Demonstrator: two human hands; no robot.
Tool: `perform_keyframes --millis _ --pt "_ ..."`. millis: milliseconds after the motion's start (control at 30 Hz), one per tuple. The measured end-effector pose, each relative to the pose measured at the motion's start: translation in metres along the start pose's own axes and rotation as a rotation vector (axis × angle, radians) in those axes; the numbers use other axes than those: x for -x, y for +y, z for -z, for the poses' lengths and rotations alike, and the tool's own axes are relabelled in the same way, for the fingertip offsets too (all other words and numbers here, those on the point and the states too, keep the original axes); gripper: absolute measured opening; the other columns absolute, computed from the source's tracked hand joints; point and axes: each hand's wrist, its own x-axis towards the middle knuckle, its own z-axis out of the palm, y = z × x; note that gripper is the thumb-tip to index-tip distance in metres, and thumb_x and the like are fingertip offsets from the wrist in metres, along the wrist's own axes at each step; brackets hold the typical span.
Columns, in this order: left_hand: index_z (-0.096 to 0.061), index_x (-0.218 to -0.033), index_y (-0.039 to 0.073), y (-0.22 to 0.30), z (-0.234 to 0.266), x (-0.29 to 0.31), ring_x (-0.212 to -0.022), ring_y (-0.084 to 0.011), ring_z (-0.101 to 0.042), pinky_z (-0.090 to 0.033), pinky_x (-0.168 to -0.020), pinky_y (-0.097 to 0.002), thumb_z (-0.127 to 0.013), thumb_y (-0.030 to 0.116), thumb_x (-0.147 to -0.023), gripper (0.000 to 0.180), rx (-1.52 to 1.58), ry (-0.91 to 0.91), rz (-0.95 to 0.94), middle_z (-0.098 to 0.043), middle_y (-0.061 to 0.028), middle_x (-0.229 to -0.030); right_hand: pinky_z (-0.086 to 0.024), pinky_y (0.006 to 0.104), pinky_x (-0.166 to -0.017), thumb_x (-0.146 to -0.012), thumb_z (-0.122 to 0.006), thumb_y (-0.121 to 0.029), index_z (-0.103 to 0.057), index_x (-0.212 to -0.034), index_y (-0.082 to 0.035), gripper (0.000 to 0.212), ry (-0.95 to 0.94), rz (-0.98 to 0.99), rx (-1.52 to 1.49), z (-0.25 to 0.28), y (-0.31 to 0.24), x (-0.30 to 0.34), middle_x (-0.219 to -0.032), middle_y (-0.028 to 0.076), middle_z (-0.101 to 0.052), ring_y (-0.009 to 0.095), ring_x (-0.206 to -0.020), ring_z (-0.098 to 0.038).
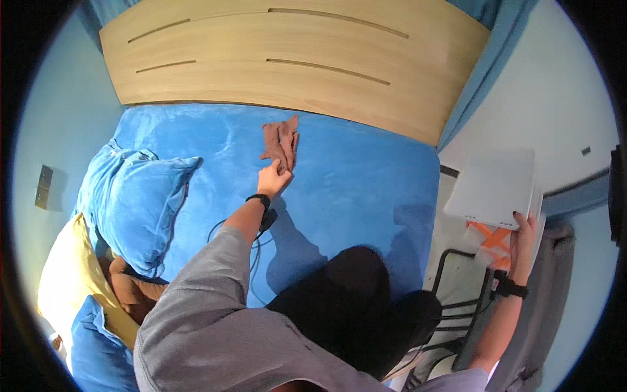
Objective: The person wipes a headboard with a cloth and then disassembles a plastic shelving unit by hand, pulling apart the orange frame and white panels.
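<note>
My left hand (273, 178) reaches out over the blue bed and pinches the near end of a crumpled brown cloth (281, 137). The cloth lies bunched on the sheet, its far end spread toward the headboard. Off the right side of the bed, my right hand (524, 235) grips the lower edge of a white flat panel (494, 186), thumb on its face. Another white edge shows behind the fingers, and I cannot tell whether it belongs to the same thing. Both wrists wear black bands, each with a thin cable.
A wooden headboard (294, 55) closes off the far end of the blue bed (366, 189). Left are a blue pillow (134, 202), a yellow pillow (75, 274) and a brown item (134, 291). A black metal frame (457, 304) and an orange-and-white item (491, 242) stand at right.
</note>
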Motion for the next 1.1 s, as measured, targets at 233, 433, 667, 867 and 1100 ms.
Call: perform_keyframes --millis 233,433,667,867,1100 --pt "-0.046 -0.08 0.006 0.002 0.111 0.051 -0.061 -0.0166 -0.056 -0.055 -0.054 -0.0387 -0.05 0.002 -0.078 0.006 1.129 -0.231 0.305 -0.05 -0.0038 -0.076 -0.034 0.0215 -0.056 -0.075 -0.06 0.0 -0.051 -0.071 0.0 0.009 -0.254 0.176 0.457 -0.077 -0.053 0.173 -0.066 -0.004 -0.046 0.005 -0.062 -0.043" --pt "-0.034 -0.065 0.012 0.043 0.257 0.162 -0.056 -0.0046 -0.031 -0.027 -0.048 -0.0202 -0.05 0.003 -0.068 0.019 0.942 -0.174 0.174 -0.032 0.005 -0.063 -0.031 0.0274 -0.051 -0.067 -0.063 -0.001 -0.049 -0.066 0.001 0.015 -0.521 0.123 0.491 -0.087 -0.059 0.274 -0.059 0.002 -0.043 0.01 -0.056 -0.041" --pt "-0.035 -0.067 0.01 0.109 0.327 0.22 -0.055 -0.0075 -0.035 -0.03 -0.051 -0.0207 -0.048 -0.002 -0.058 0.021 1.177 -0.071 0.066 -0.037 0.0021 -0.062 -0.04 0.0376 -0.054 -0.061 -0.06 0.003 -0.047 -0.067 0.0 0.015 -0.931 0.379 0.554 -0.101 -0.059 0.389 -0.064 0.014 -0.045 0.033 -0.061 -0.049" --pt "-0.034 -0.123 -0.004 0.213 0.363 0.249 -0.068 -0.0222 -0.054 -0.047 -0.066 -0.0342 -0.057 0.019 -0.063 0.069 1.391 0.057 0.144 -0.05 -0.0088 -0.075 -0.044 0.0386 -0.061 -0.058 -0.058 0.007 -0.048 -0.073 0.001 0.019 -0.938 0.441 0.536 -0.118 -0.044 0.437 -0.068 0.014 -0.047 0.033 -0.068 -0.051" --pt "-0.011 -0.139 -0.008 0.239 0.366 0.204 -0.059 -0.0223 -0.052 -0.047 -0.062 -0.028 -0.047 0.01 -0.05 0.097 1.597 -0.658 0.173 -0.051 -0.0071 -0.062 -0.047 0.0342 -0.074 -0.065 -0.061 -0.008 -0.057 -0.077 -0.003 0.014 -1.158 0.633 0.963 -0.115 -0.025 0.458 -0.074 0.008 -0.058 0.023 -0.083 -0.055"
